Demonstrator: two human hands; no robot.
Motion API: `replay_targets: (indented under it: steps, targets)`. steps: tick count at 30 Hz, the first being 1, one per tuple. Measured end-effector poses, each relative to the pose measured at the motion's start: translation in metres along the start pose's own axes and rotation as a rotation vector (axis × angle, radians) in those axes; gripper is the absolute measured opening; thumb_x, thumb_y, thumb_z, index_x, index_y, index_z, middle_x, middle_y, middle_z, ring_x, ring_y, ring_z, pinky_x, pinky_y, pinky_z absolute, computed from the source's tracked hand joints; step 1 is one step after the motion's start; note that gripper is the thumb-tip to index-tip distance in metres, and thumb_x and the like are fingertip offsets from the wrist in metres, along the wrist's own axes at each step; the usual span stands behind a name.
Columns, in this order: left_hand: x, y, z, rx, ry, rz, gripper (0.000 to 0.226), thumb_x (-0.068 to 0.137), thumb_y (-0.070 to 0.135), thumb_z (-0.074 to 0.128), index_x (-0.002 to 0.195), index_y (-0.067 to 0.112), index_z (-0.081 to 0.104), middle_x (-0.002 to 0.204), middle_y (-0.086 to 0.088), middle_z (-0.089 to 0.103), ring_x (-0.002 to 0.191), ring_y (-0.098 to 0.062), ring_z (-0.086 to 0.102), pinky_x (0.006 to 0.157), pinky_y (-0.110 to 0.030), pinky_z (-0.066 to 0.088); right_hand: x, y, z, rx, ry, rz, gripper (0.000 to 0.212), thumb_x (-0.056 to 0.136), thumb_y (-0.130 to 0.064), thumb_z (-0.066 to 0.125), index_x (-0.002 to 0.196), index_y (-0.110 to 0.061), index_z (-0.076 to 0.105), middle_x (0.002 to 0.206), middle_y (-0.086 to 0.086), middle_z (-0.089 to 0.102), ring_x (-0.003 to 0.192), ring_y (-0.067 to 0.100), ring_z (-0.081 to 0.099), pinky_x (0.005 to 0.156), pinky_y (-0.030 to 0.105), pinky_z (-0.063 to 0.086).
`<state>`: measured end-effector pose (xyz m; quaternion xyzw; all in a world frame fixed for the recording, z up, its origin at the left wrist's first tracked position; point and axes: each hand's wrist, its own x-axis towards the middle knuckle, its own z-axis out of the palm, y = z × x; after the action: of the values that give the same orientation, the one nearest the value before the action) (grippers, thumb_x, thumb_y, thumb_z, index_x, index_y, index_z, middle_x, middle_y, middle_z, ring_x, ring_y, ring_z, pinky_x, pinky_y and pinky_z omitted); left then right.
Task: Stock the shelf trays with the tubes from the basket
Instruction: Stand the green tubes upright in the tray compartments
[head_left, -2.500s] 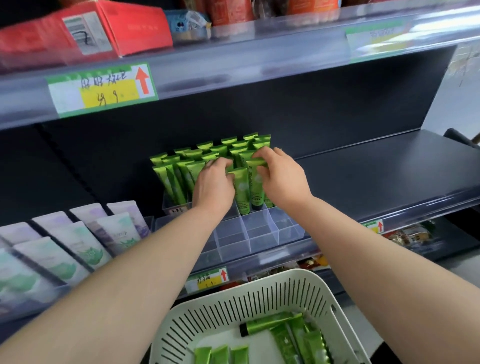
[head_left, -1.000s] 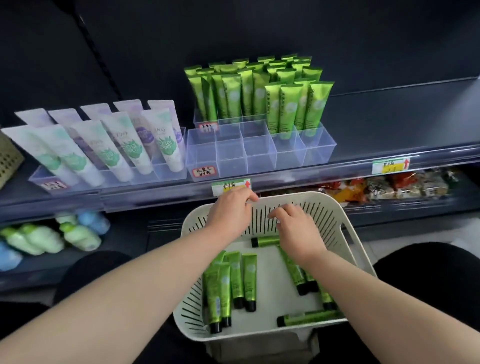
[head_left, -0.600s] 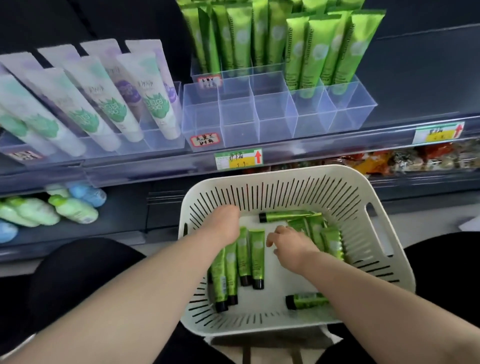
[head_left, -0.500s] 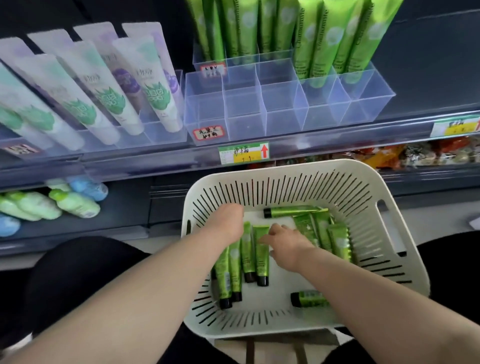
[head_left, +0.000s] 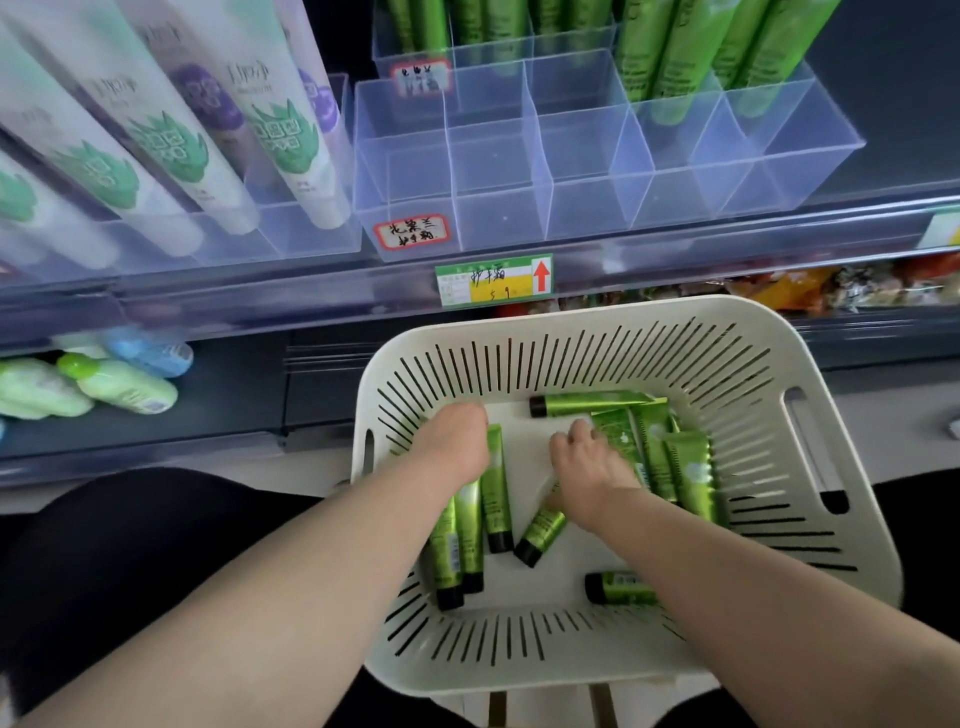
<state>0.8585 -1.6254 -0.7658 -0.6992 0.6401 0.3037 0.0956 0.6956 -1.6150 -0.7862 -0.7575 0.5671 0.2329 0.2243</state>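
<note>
The white basket (head_left: 597, 314) sits right in front of the person, and the green tubes lie flat in it. Closest is a lone tube (head_left: 621, 588) by the near wall. A bit further in, the left hand (head_left: 457, 441) rests on top of three tubes (head_left: 470, 525) lying side by side. Its fingers are hidden under it, so I cannot tell if it is gripping. The right hand (head_left: 592, 467) has its fingers bent down over a tilted tube (head_left: 540, 530) and looks to be gripping it. Just beside it is a pile of tubes (head_left: 670, 462).

To do this well, each hand should hold a tube firmly round its middle and lift it straight up, so the others do not get dragged along. Past the basket, up on the shelf, the clear tray (head_left: 498, 218) has empty pockets at the front. Each tube should go in standing up, like the standing green tubes (head_left: 670, 52) behind.
</note>
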Motion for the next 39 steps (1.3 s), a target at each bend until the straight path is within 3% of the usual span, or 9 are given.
replay_targets:
  steps: [4,7,12,16,19,27,31,35,39]
  targets:
    - [0.001,0.001,0.003,0.045,-0.021,-0.005,0.040,0.083,-0.005,0.053,0.121,0.008,0.058,0.119,-0.009,0.057,0.110,-0.027,0.055,0.096,-0.042,0.047,0.002,-0.002,0.006,0.043,-0.070,0.143,0.076,0.072,-0.047,0.076,0.123,-0.014,0.031,0.120,0.011,0.040,0.109,0.028,0.045,0.088,0.038,0.045]
    - [0.005,0.002,0.005,0.054,-0.019,-0.012,0.040,0.084,-0.004,0.054,0.122,0.009,0.057,0.120,-0.010,0.056,0.110,-0.026,0.055,0.091,-0.039,0.049,0.002,0.001,0.006,0.166,-0.128,0.218,0.091,0.060,-0.040,0.087,0.124,-0.014,0.027,0.121,0.015,0.041,0.114,0.031,0.044,0.092,0.040,0.046]
    - [0.011,0.004,0.004,0.087,-0.034,-0.015,0.036,0.084,-0.001,0.058,0.119,0.009,0.058,0.118,-0.009,0.057,0.108,-0.025,0.056,0.089,-0.037,0.049,0.007,0.010,-0.004,0.505,-0.041,0.163,0.070,0.073,-0.019,0.080,0.129,-0.024,0.039,0.102,0.000,0.060,0.103,0.025,0.054,0.088,0.042,0.050]
    - [0.015,0.005,0.009,0.158,-0.063,0.005,0.033,0.088,0.003,0.056,0.120,0.008,0.054,0.115,-0.011,0.056,0.106,-0.025,0.054,0.081,-0.033,0.046,0.005,0.020,-0.017,0.700,0.072,0.037,0.044,0.084,-0.005,0.066,0.121,-0.024,0.050,0.097,-0.005,0.061,0.087,0.015,0.058,0.069,0.026,0.050]
    - [0.014,0.008,0.013,0.218,-0.100,0.014,0.033,0.086,-0.002,0.050,0.119,0.006,0.052,0.117,-0.013,0.054,0.111,-0.028,0.051,0.088,-0.037,0.047,0.002,0.025,-0.020,0.790,0.108,0.013,0.042,0.083,-0.006,0.069,0.118,-0.024,0.054,0.097,-0.003,0.062,0.085,0.015,0.060,0.063,0.020,0.048]
    - [0.022,0.009,0.020,0.343,-0.115,0.019,0.042,0.086,0.012,0.059,0.126,0.009,0.048,0.123,-0.011,0.050,0.116,-0.027,0.042,0.094,-0.040,0.047,0.005,0.034,-0.023,0.656,0.075,-0.008,0.042,0.083,-0.005,0.069,0.122,-0.018,0.063,0.128,0.002,0.060,0.118,0.017,0.054,0.097,0.025,0.043]
    - [0.024,0.014,0.023,0.400,-0.172,-0.001,0.053,0.078,0.038,0.075,0.122,0.015,0.056,0.118,-0.006,0.053,0.115,-0.025,0.043,0.088,-0.039,0.049,0.002,0.038,-0.033,0.598,0.103,-0.068,0.042,0.084,-0.001,0.065,0.121,-0.023,0.065,0.129,-0.001,0.060,0.119,0.015,0.054,0.097,0.022,0.041]
    - [0.020,0.022,0.019,0.311,-0.257,0.017,0.040,0.080,0.034,0.076,0.114,0.016,0.063,0.112,-0.004,0.061,0.101,-0.022,0.054,0.073,-0.030,0.046,-0.001,0.037,-0.037,0.621,0.097,-0.074,0.042,0.082,-0.006,0.071,0.121,-0.019,0.064,0.124,0.001,0.062,0.116,0.014,0.056,0.097,0.022,0.042]
    - [0.011,0.028,0.008,0.100,-0.321,0.044,0.039,0.085,0.032,0.072,0.118,0.016,0.059,0.115,-0.003,0.059,0.099,-0.022,0.055,0.079,-0.029,0.047,-0.010,0.038,-0.043,0.599,0.132,-0.060,0.037,0.083,-0.012,0.072,0.119,-0.016,0.065,0.120,0.002,0.064,0.110,0.017,0.058,0.095,0.025,0.045]
